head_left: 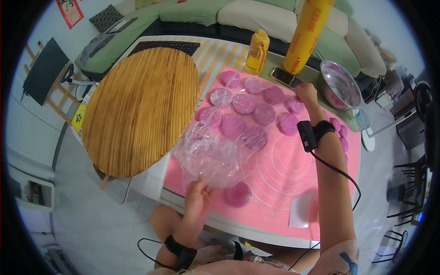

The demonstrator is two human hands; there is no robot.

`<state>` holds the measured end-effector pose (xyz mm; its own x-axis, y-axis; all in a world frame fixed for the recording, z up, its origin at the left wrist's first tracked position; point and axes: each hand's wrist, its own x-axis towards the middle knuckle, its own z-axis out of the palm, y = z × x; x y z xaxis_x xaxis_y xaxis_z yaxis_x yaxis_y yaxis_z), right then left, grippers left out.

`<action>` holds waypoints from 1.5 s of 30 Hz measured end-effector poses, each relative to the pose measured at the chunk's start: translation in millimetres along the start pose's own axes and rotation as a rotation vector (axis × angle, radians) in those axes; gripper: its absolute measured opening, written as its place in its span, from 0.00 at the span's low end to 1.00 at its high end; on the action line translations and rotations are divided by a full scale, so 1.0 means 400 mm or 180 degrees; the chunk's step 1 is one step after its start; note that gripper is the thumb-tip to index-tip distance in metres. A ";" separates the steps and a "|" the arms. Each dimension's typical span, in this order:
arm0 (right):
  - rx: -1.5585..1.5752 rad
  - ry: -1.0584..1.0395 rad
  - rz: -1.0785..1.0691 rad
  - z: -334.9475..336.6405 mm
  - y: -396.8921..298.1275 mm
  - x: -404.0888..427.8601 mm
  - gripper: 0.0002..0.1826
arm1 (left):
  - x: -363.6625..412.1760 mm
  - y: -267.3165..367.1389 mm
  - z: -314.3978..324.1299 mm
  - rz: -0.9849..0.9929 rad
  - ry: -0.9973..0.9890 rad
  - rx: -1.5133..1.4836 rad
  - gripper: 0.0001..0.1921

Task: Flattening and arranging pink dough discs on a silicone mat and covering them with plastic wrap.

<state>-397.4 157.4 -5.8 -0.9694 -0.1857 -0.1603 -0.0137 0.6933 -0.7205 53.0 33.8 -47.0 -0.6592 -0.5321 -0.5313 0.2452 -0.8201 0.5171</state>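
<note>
Flattened rounds of purple dough (233, 126) lie in several rows on a pink silicone pastry mat (275, 206) marked with pale circles. Clear plastic film (213, 158) drapes over many of them and is bunched and wrinkled toward the near left. My left hand (199, 194) holds the film's near edge at the front of the mat. At the far right, my right hand (307, 92) pinches another part of the film, beside one round. A single dough round (238, 194) sits just right of my left hand. Smaller purple pieces (343, 131) are partly hidden behind my right forearm.
A large round slatted bamboo board (141, 113) covers the table's left side. Behind the mat stand a yellow bottle (257, 51), a phone (285, 77) and a tall yellow box (306, 37). A metal bowl (340, 82), a cup (360, 121) and a white scraper (300, 211) are right.
</note>
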 end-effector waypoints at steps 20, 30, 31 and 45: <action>-0.0831 -0.0403 -0.1157 0.372 -0.292 0.074 0.29 | 0.226 0.179 0.116 0.2680 0.0483 0.5378 0.21; 0.1428 -0.0834 -0.0896 0.335 -0.320 0.056 0.14 | 0.285 0.177 0.063 0.2626 0.0480 0.6154 0.15; 0.1466 -0.0872 -0.0903 0.341 -0.344 0.049 0.14 | 0.273 0.189 0.059 0.2630 0.0529 0.6189 0.15; -0.0456 0.0294 -0.2257 0.414 -0.302 0.007 0.18 | 0.276 0.177 0.074 0.3413 0.0770 0.6078 0.13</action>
<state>-357.7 -42.1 -30.8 -0.7321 -0.5690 0.3744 -0.6720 0.5137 -0.5334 -23.4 -76.7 -49.3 -0.6789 -0.6448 0.3512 -0.5387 0.7624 0.3586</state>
